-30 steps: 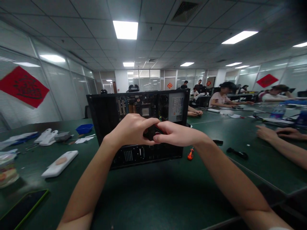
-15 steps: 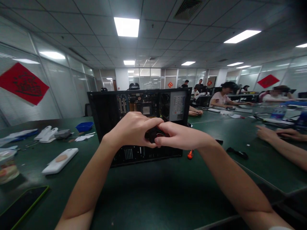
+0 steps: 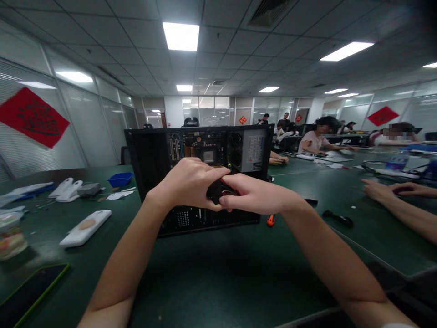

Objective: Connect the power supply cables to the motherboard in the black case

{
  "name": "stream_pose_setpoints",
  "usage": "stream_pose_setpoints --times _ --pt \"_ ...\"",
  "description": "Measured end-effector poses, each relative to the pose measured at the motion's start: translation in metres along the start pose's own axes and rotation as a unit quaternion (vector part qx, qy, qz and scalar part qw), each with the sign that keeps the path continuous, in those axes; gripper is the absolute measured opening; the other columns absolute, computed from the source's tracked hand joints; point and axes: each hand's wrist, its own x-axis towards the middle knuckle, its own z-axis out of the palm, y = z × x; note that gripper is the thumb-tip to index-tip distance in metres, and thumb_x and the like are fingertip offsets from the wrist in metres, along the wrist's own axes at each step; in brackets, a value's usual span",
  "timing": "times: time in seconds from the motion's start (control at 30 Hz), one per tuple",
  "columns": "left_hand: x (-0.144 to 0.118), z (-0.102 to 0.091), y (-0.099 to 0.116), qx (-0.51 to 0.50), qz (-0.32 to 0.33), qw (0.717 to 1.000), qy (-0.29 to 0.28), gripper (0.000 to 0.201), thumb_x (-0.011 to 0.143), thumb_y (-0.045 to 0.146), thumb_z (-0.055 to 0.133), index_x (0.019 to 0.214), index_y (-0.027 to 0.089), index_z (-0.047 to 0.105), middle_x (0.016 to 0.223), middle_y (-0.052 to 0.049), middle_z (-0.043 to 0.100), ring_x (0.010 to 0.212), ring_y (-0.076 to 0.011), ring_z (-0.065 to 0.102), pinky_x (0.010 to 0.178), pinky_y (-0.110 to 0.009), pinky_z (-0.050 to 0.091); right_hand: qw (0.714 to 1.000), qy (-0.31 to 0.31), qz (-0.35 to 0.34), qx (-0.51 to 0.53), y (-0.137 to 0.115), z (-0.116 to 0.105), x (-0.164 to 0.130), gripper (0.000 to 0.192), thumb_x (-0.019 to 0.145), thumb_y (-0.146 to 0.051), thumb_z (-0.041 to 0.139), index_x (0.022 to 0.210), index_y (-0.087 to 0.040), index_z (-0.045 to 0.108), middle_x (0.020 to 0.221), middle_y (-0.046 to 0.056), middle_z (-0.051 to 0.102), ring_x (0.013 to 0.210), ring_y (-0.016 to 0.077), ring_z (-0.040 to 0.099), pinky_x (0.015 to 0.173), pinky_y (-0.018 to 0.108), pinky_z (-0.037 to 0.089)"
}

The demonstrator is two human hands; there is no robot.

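Note:
A black computer case (image 3: 147,173) stands on the table with its open side toward me. Inside it show the motherboard (image 3: 191,141), a bare processor socket area (image 3: 208,156) and a grey power supply (image 3: 252,150). In front of the board, both my hands meet around a black fan-like part (image 3: 214,192) with thin wires. My left hand (image 3: 189,182) curls over it from the left, fingers closed. From the right, my right hand (image 3: 252,193) pinches it, thumb below and fingers above. Much of the part is hidden by my fingers.
An orange-handled tool (image 3: 271,220) lies right of the case, near a black strap-like item (image 3: 337,218). On the left are a white power bank (image 3: 87,228), a phone (image 3: 32,291), a plastic cup (image 3: 12,237) and a blue tray (image 3: 120,179). A co-worker's hands (image 3: 380,190) rest at the right.
Both hands stay almost where they were, around the black part, with the fingers shifting very slightly. The case has not moved.

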Motion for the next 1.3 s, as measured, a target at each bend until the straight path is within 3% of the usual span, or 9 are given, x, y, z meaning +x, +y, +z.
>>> stream_pose_setpoints --times 0.33,0.53,0.73,1.0,1.3 --pt "0.001 0.010 -0.005 -0.014 0.001 1.000 0.002 0.049 0.081 0.047 0.069 0.120 0.018 0.069 0.084 -0.007 0.078 0.073 -0.0229 0.073 0.070 -0.031 0.051 0.999 0.006 0.034 0.018 0.002 -0.001 0.003 0.007 0.086 -0.024 0.058 0.089 -0.018 0.058 0.077 0.000 0.065 0.070 0.0163 0.061 0.061 0.028 0.046" --pt "0.002 0.018 -0.008 -0.018 0.003 1.000 0.014 0.049 0.080 0.044 0.067 0.121 0.017 0.069 0.085 -0.007 0.078 0.073 -0.0231 0.073 0.070 -0.031 0.051 0.999 0.026 -0.002 -0.026 0.008 -0.001 0.004 0.011 0.086 -0.027 0.058 0.089 -0.016 0.059 0.082 0.001 0.062 0.071 0.0151 0.055 0.062 0.028 0.041" --pt "0.002 0.017 -0.009 -0.015 -0.004 1.000 0.012 0.048 0.079 0.043 0.068 0.120 0.017 0.069 0.086 -0.007 0.078 0.074 -0.0225 0.073 0.071 -0.030 0.051 0.997 0.052 0.007 -0.052 0.008 0.002 0.005 0.010 0.086 -0.025 0.056 0.088 -0.015 0.060 0.083 0.000 0.060 0.074 0.0153 0.052 0.064 0.027 0.040" --pt "0.002 0.023 -0.012 -0.009 -0.011 1.000 0.015 0.048 0.082 0.044 0.067 0.121 0.016 0.069 0.085 -0.007 0.078 0.071 -0.0226 0.073 0.068 -0.030 0.051 0.999 0.033 0.005 -0.039 0.014 -0.002 0.008 0.021 0.090 -0.024 0.053 0.105 -0.013 0.063 0.106 0.007 0.069 0.092 0.0203 0.060 0.080 0.031 0.046" --pt "0.002 0.027 -0.014 -0.012 -0.017 1.000 0.001 0.045 0.080 0.041 0.070 0.118 0.017 0.071 0.082 -0.007 0.077 0.070 -0.0216 0.072 0.067 -0.029 0.050 0.994 0.052 0.010 -0.091 0.014 0.000 0.008 0.014 0.090 -0.026 0.054 0.094 -0.015 0.061 0.091 0.005 0.067 0.079 0.0180 0.058 0.069 0.029 0.043"
